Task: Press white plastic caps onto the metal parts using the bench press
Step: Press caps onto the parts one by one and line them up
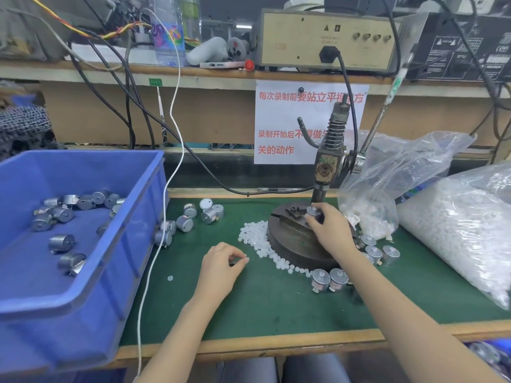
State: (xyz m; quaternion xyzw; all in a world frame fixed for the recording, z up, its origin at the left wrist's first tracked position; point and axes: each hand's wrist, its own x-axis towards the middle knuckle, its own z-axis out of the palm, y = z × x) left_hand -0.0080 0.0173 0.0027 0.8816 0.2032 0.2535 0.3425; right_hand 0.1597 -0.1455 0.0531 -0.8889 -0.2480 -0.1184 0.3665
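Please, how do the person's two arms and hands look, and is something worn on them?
Both the left hand and the right hand are bare: no gloves, no rings that I can see. The left forearm and the right forearm are bare too: no sleeve, watch or bracelet in view.

The right hand (327,230) grips a small metal motor can (313,212) seated on the fixture of the bench press (327,164), directly beneath its ram. The left hand (221,262) pinches a white plastic cap (246,260) just above the green mat (262,305) - close to the pile of loose caps (258,239) curving round the press's round base (293,248). At the left, a blue bin (132,244) holds more cans; others lie on the mat beside it. More cans stand upright (329,279) by the right forearm - bags of white caps (464,233) fill the right.
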